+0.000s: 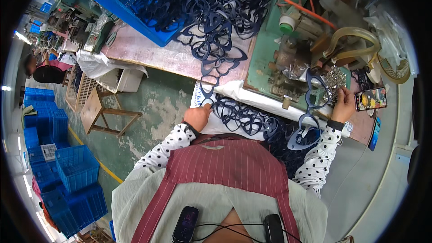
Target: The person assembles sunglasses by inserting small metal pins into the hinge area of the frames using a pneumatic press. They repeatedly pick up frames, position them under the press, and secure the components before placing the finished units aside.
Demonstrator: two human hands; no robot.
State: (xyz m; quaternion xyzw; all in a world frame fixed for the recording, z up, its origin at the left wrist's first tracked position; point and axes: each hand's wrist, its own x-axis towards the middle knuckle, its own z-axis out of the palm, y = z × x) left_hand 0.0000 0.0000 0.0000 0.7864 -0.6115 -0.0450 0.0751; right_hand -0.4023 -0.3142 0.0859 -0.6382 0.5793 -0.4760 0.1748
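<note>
My left hand [197, 118] is closed on the lower end of a dark blue glasses frame [206, 91], at the table's front edge. A string of similar frames [220, 45] runs up from there over the tabletop. My right hand [344, 106] has its fingertips pinched together beside a heap of small shiny metal parts [335, 79]; whatever is between them is too small to make out. Just left of that hand, another dark blue frame [309, 98] hangs at the machine [294, 58]. Many more frames [245, 116] lie on white material over my lap.
A big blue crate [148, 29] of frames stands on the pink table [144, 54]. At the right lies a phone [371, 99] with a lit screen. A wooden stool [96, 110] and stacked blue crates [76, 166] are on the left. Another person [49, 72] sits far left.
</note>
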